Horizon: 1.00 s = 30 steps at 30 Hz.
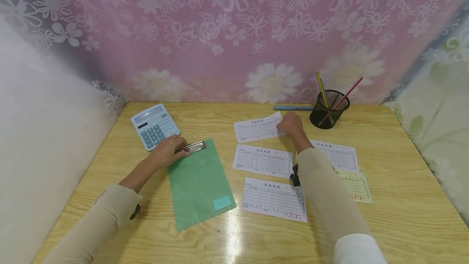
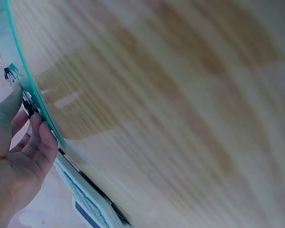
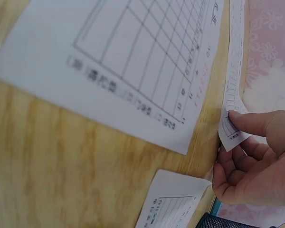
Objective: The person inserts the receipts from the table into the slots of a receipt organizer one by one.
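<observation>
**L hand point(image 1: 166, 152) on clipboard point(image 1: 199, 186), R hand point(image 1: 291, 125) on slip point(image 1: 256, 128)**

L thumb & fingers pinch clipboard at far edge, by clip point(image 1: 196, 146); calc point(image 1: 155, 127) just beyond. R thumb & fingers pinch slip's right end; pen cup point(image 1: 329, 112) to right. Slip's far on tbl point(image 1: 205, 121), clipboard left.

Head view: evenly lit; vertical glare streaks the near desk point(image 1: 220, 247). Left wrist view: dim, bluish, wood grain blurred. Right wrist view: nearest printed form point(image 3: 128, 80) slightly soft.
</observation>
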Each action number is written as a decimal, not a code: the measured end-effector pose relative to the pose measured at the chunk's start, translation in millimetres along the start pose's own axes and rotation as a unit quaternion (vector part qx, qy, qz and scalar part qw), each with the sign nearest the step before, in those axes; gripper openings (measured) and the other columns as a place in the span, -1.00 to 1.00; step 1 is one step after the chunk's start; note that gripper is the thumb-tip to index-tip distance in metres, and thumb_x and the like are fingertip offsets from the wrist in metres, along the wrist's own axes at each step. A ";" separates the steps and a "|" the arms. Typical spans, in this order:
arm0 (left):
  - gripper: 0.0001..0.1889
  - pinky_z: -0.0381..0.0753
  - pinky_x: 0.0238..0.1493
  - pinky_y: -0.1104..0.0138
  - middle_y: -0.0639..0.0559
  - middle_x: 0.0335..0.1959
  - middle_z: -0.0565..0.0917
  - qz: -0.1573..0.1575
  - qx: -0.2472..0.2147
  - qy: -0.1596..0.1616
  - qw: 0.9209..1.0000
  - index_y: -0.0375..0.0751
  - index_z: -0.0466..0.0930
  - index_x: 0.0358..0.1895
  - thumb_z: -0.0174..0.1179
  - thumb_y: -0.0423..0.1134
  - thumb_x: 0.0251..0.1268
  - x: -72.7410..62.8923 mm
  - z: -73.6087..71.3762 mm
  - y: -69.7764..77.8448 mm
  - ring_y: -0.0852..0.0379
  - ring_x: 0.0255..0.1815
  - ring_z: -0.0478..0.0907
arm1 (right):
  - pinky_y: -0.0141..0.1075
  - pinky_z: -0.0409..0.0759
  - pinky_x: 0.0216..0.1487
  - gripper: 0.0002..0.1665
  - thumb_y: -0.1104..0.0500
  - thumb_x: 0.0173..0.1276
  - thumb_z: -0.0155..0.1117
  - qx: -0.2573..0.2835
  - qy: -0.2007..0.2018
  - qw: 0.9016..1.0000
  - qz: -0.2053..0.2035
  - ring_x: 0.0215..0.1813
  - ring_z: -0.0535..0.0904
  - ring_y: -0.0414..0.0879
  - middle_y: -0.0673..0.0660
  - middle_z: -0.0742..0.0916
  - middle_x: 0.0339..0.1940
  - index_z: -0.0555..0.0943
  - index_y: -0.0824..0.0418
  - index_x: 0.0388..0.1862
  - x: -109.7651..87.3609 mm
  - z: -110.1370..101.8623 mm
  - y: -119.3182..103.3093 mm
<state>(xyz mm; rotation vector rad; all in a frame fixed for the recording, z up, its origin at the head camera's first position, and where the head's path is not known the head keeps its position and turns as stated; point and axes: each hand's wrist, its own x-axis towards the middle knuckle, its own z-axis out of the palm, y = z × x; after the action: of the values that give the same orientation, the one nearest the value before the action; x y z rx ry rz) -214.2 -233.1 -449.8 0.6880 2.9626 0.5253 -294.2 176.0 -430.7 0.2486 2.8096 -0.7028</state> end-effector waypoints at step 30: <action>-0.69 0.40 -0.43 0.29 0.05 -0.39 0.55 -0.019 0.052 -0.044 0.997 -0.12 0.54 -0.28 0.26 0.06 0.20 9.4 -6.0 4.9 0.16 -0.46 0.39 | -0.15 0.64 0.00 -0.62 0.20 0.38 0.18 0.308 -0.108 0.944 -0.037 -0.16 0.74 -0.04 0.36 0.65 -0.05 0.42 0.47 0.01 -21.9 -15.4 9.3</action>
<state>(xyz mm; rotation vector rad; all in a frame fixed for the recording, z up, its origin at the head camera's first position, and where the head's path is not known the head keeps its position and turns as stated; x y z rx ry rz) -221.3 -226.8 -442.3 0.6436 2.9316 0.3300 -274.0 189.2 -415.8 0.1564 2.3266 -1.5164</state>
